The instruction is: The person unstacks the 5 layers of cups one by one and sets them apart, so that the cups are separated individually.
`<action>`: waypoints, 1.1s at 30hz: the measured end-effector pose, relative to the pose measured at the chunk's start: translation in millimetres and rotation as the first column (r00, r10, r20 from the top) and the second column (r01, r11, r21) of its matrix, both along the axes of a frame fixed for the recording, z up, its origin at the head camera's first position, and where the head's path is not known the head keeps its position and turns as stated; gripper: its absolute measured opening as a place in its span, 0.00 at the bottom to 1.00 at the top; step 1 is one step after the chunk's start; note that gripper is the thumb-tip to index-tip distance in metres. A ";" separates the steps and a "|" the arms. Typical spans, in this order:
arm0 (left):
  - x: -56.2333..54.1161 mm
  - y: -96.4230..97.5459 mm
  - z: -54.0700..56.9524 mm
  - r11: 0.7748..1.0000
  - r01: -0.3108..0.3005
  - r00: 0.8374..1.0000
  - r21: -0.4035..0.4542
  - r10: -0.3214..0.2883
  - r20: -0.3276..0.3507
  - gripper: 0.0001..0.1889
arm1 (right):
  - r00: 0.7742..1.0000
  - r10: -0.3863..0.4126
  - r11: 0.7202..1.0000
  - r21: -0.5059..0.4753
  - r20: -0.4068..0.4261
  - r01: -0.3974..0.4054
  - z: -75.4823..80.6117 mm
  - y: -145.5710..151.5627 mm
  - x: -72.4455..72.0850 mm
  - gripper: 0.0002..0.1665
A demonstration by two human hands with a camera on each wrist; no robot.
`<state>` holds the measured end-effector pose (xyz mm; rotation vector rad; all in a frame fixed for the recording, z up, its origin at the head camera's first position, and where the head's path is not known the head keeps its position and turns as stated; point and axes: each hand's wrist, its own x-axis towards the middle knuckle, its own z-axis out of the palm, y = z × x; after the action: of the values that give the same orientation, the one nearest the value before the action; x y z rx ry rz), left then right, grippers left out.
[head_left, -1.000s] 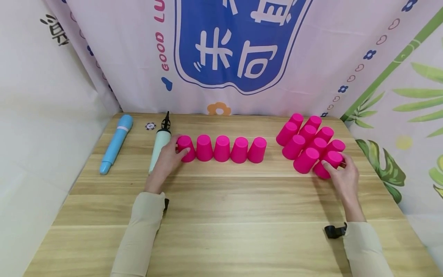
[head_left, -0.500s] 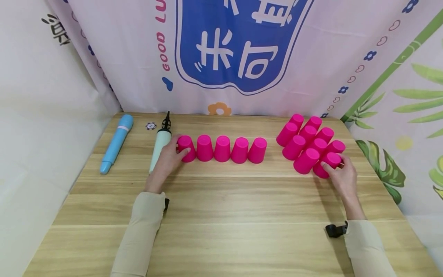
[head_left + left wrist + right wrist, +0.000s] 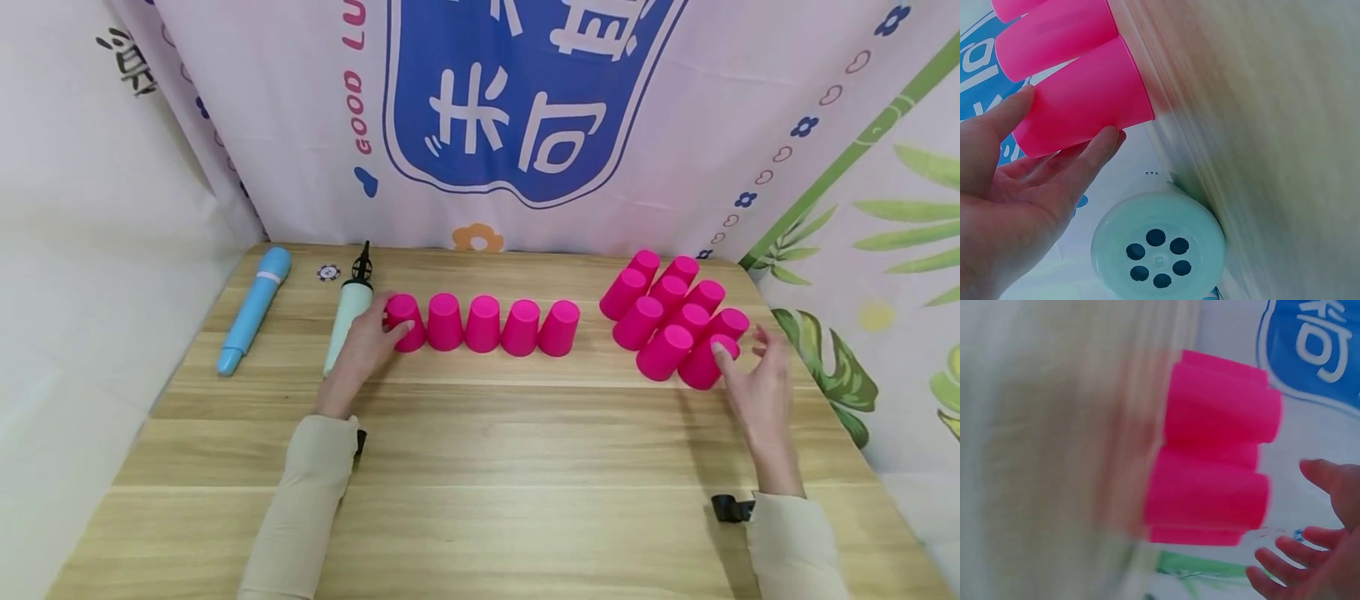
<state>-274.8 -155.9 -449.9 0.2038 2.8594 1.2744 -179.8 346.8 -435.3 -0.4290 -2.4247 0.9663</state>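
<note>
Several pink cups stand upside down in a row on the table, the rightmost cup [image 3: 559,329] a little apart from the closer group. My left hand [image 3: 371,333] holds the leftmost pink cup [image 3: 1085,103], thumb on one side and fingers on the other. At right, more upside-down cups form a tight cluster, with the front right cup [image 3: 701,367] nearest my right hand [image 3: 761,387]. That hand has its fingers spread; the right wrist view shows a gap between its fingers [image 3: 1285,569] and the blurred cups [image 3: 1207,497].
A mint-green hand pump [image 3: 349,321] with a black nozzle lies just left of my left hand. Farther left are a blue stick-shaped object [image 3: 255,308] and a small round chip [image 3: 327,272]. A printed cloth [image 3: 315,125] hangs behind the wooden table [image 3: 510,492].
My right hand has let go of the front right cup and drawn back slightly to the right, its fingers spreading. My left hand stays on its cup.
</note>
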 end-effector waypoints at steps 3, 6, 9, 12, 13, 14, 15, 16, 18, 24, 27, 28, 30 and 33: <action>-0.9 -1.1 1.2 1.000 0.001 1.000 -0.009 -0.001 -0.005 0.29 | 0.982 0.018 0.996 0.088 -0.188 -0.001 16.7 -23.3 1.9 0.36; -1.3 -1.2 1.8 1.000 0.009 1.000 -0.008 -0.009 -0.004 0.29 | 0.931 0.128 0.986 0.142 -0.343 -0.084 30.6 -48.8 -4.4 0.31; -1.2 -1.2 1.4 1.000 0.008 1.000 -0.005 -0.008 0.003 0.30 | 0.886 0.276 0.959 0.166 -0.374 -0.229 37.2 -75.8 -15.9 0.28; -0.7 -1.3 -0.1 1.000 0.000 1.000 -0.009 0.000 0.007 0.30 | 0.864 0.408 0.913 0.151 -0.294 -0.380 34.2 -102.4 -29.7 0.30; -0.2 -1.2 -0.5 1.000 0.001 1.000 -0.012 -0.001 0.006 0.30 | 0.860 0.447 0.894 0.138 -0.246 -0.426 31.6 -110.2 -34.4 0.31; 0.2 -1.1 -1.1 1.000 0.001 1.000 -0.013 -0.001 0.006 0.30 | 0.855 0.480 0.877 0.121 -0.198 -0.464 27.9 -117.4 -39.4 0.33; 0.6 -0.9 -1.5 1.000 0.001 1.000 -0.013 -0.001 0.007 0.30 | 0.849 0.508 0.862 0.099 -0.144 -0.498 24.5 -123.7 -44.4 0.35; 1.0 -0.8 -2.1 1.000 0.001 1.000 -0.013 -0.001 0.007 0.30 | 0.844 0.529 0.849 0.070 -0.091 -0.524 20.9 -129.5 -49.2 0.38; 1.5 -0.5 -3.1 1.000 0.001 1.000 -0.011 -0.001 0.007 0.30 | 0.831 0.556 0.831 0.027 0.014 -0.556 13.8 -138.3 -58.7 0.42; 1.6 0.1 -4.1 1.000 -0.002 1.000 -0.004 0.002 0.008 0.30 | 0.819 0.540 0.835 -0.005 0.196 -0.550 -0.8 -150.7 -76.1 0.45; 1.7 0.2 -3.1 1.000 0.002 1.000 -0.006 -0.002 0.011 0.30 | 0.829 0.518 0.848 0.003 0.210 -0.530 -3.8 -152.5 -76.8 0.43; 1.7 0.3 -2.7 1.000 0.001 1.000 -0.007 -0.001 0.010 0.30 | 0.833 0.512 0.852 0.004 0.210 -0.524 -4.5 -152.9 -76.9 0.42; 1.3 0.0 -1.7 1.000 0.001 1.000 -0.008 -0.001 0.007 0.30 | 0.840 0.503 0.857 0.010 0.204 -0.516 -5.8 -153.4 -77.6 0.40; 0.2 -0.5 -0.2 1.000 0.000 1.000 -0.008 0.000 0.004 0.30 | 0.846 0.496 0.861 0.020 0.193 -0.509 -6.5 -154.1 -79.5 0.37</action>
<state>-274.6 -156.4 -450.1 0.2017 2.8606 1.2622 -259.3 192.8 -441.8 0.1745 -2.7994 1.0811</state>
